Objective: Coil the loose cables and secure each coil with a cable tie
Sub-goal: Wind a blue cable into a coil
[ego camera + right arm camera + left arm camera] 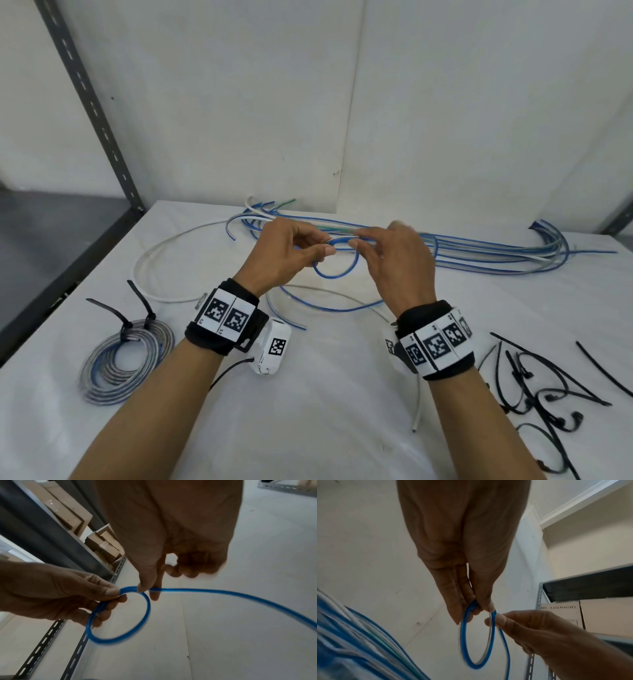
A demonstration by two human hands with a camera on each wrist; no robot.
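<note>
Blue cable (pixel 337 270) held above tabletop (pixel 325 394), small coil started. Left hand (pixel 287 255) pinches stacked loops; right hand (pixel 394 263) pinches free run beside them. Judged light, springy, slick: coil likely to unwind unless crossover point kept pinched.

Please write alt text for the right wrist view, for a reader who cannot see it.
Two hands wind a blue cable into a small loop: the left hand grips the loop, the right hand pinches the strand beside it.
</note>
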